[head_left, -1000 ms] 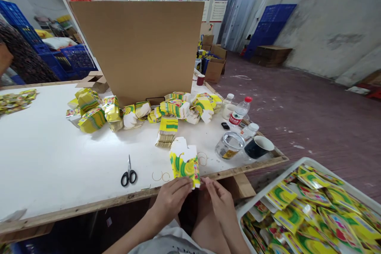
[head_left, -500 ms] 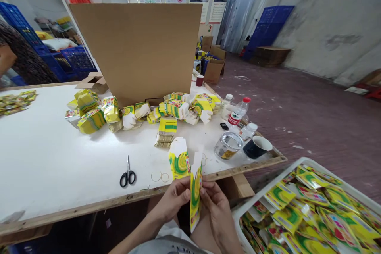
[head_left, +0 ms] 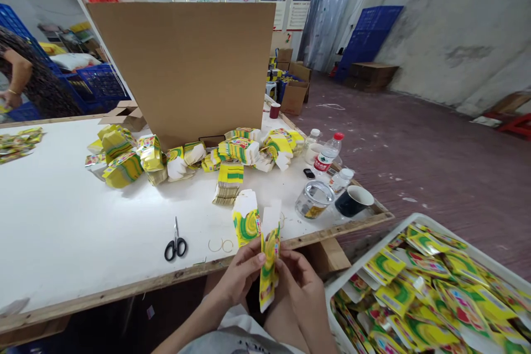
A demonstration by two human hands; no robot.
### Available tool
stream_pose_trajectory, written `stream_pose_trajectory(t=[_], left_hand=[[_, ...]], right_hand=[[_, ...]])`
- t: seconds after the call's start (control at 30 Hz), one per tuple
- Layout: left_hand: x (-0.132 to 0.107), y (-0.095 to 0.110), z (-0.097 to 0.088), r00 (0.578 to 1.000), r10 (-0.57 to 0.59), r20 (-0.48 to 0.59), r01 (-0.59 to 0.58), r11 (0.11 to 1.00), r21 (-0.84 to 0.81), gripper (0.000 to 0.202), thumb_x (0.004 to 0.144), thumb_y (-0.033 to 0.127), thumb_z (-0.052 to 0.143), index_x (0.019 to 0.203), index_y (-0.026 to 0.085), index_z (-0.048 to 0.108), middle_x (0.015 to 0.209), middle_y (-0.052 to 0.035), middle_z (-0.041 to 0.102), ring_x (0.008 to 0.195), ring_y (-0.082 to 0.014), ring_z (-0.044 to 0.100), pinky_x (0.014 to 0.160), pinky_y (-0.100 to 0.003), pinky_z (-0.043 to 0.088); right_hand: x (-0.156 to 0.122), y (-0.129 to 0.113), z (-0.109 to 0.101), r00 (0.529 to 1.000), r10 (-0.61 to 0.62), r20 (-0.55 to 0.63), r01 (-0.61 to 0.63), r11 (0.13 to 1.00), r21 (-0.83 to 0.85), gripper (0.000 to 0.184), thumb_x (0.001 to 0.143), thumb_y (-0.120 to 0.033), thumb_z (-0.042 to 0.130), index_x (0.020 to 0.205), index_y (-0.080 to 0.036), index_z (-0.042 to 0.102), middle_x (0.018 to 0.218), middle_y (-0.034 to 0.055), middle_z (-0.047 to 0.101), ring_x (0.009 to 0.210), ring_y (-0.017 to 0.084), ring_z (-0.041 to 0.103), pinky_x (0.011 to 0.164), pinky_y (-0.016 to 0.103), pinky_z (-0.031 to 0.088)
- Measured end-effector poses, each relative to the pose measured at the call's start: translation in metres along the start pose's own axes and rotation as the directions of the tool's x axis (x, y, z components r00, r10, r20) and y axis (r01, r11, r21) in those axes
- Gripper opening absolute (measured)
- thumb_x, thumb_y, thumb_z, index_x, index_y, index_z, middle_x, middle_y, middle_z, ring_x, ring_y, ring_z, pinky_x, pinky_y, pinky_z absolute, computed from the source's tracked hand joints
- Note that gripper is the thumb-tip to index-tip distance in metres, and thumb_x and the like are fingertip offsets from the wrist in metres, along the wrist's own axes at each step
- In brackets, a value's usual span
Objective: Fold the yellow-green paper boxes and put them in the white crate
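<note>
Over my lap, just off the table's front edge, both hands hold one yellow and green printed carton (head_left: pixel 269 271) upright, its white flaps pointing up. My left hand (head_left: pixel 243 274) pinches its left side between thumb and fingers. On the opposite side my right hand (head_left: pixel 302 282) grips it, and the fingertips there are partly hidden. Just beyond, on the white table, lies another flat carton (head_left: pixel 246 221) with its white flap raised. Behind that sits a stack of flat cartons (head_left: pixel 229 181).
Black-handled scissors (head_left: pixel 176 246) and rubber bands (head_left: pixel 221 245) lie to the left. A jar (head_left: pixel 314 200), dark mug (head_left: pixel 354 201) and red-capped bottle (head_left: pixel 328 154) crowd the table's right corner. A bin (head_left: pixel 415 221) of cartons stands at right. A cardboard sheet (head_left: pixel 186 72) rises behind. A co-worker's arm (head_left: pixel 19 74) shows far left.
The carton in my hands has turned slightly and its sides look more opened out. The view has shifted a little. More of the co-worker's arm shows at far left.
</note>
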State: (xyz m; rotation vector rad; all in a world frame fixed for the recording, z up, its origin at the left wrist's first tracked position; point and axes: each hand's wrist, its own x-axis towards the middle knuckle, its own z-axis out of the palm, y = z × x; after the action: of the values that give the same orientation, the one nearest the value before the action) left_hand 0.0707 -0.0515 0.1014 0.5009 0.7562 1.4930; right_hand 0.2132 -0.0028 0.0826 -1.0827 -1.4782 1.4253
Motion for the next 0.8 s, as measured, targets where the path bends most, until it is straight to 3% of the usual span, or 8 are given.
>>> stream_pose_trajectory(t=[0.1,0.2,0.27,0.4,0.57,0.63,0.73,0.8], left_hand=[[-0.002,0.000,0.005,0.997,-0.064,-0.052,0.061,0.997,-0.057,0.041,0.069,0.042,0.080,0.102,0.019,0.074,0.096,-0.0096,0.075,0.096,-0.0270,0.069,0.089,-0.039,0.050],[-0.004,0.001,0.012,0.989,-0.128,-0.075,0.126,0.992,-0.030,0.037,0.068,0.044,0.080,0.089,0.015,0.075,0.087,-0.0101,0.076,0.089,-0.0259,0.070,0.082,-0.035,0.051],[-0.004,0.002,0.014,0.982,-0.171,-0.079,0.170,0.985,-0.018,0.041,0.068,0.049,0.078,0.088,0.013,0.074,0.083,-0.0101,0.076,0.082,-0.0250,0.070,0.071,-0.031,0.052],[-0.007,0.002,0.013,0.974,-0.227,-0.012,0.227,0.972,0.065,0.050,0.074,0.057,0.068,0.092,0.011,0.075,0.077,-0.0107,0.076,0.070,-0.0234,0.070,0.056,-0.027,0.048],[-0.012,0.004,0.009,0.948,-0.275,0.164,0.256,0.958,0.127,0.044,0.075,0.050,0.070,0.091,0.010,0.076,0.077,-0.0114,0.076,0.073,-0.0239,0.071,0.069,-0.030,0.050],[-0.011,0.003,0.008,0.956,-0.259,0.135,0.242,0.961,0.130,0.040,0.077,0.046,0.072,0.095,0.012,0.076,0.078,-0.0098,0.076,0.071,-0.0213,0.070,0.070,-0.029,0.050],[-0.007,0.000,0.006,0.990,-0.140,0.013,0.137,0.979,0.149,0.037,0.079,0.046,0.071,0.100,0.015,0.076,0.082,-0.0069,0.075,0.071,-0.0174,0.067,0.071,-0.027,0.049],[-0.002,-0.003,0.005,0.999,-0.051,-0.014,0.053,0.978,0.202,0.037,0.080,0.046,0.071,0.102,0.017,0.075,0.089,-0.0064,0.075,0.077,-0.0169,0.065,0.073,-0.026,0.048]], right_hand=[[-0.002,-0.004,-0.005,0.959,-0.262,-0.105,0.220,0.927,-0.302,0.030,0.085,-0.040,0.064,0.111,-0.022,0.066,0.119,0.0119,0.067,0.113,0.029,0.059,0.098,0.047,0.048],[-0.001,-0.014,-0.007,0.921,-0.389,0.027,0.364,0.833,-0.416,0.040,0.089,-0.033,0.059,0.129,-0.027,0.058,0.133,0.0101,0.059,0.124,0.030,0.051,0.103,0.048,0.043],[0.000,-0.020,-0.008,0.924,-0.375,0.074,0.373,0.840,-0.393,0.037,0.090,-0.032,0.057,0.126,-0.028,0.060,0.126,0.0094,0.062,0.117,0.028,0.055,0.097,0.044,0.048],[0.001,-0.028,-0.009,0.963,-0.269,0.009,0.260,0.923,-0.283,0.025,0.087,-0.039,0.060,0.106,-0.024,0.065,0.096,0.0077,0.068,0.081,0.023,0.062,0.071,0.034,0.053],[0.002,-0.034,-0.014,0.999,-0.039,0.029,0.037,0.998,0.058,0.032,0.087,-0.050,0.058,0.075,-0.021,0.059,0.061,-0.0006,0.056,0.055,0.016,0.053,0.050,0.025,0.046],[0.002,-0.031,-0.014,0.998,-0.042,-0.055,0.046,0.996,0.074,0.032,0.085,-0.052,0.060,0.076,-0.021,0.059,0.063,-0.0005,0.056,0.056,0.015,0.053,0.051,0.024,0.046],[0.001,-0.019,-0.012,0.976,-0.092,-0.198,0.089,0.996,-0.025,0.041,0.082,-0.051,0.065,0.108,-0.021,0.062,0.090,0.0056,0.068,0.076,0.020,0.063,0.068,0.028,0.053],[-0.001,-0.008,-0.010,0.989,-0.078,-0.122,0.068,0.994,-0.087,0.051,0.081,-0.052,0.066,0.120,-0.021,0.060,0.108,0.0097,0.070,0.094,0.025,0.065,0.080,0.032,0.054]])
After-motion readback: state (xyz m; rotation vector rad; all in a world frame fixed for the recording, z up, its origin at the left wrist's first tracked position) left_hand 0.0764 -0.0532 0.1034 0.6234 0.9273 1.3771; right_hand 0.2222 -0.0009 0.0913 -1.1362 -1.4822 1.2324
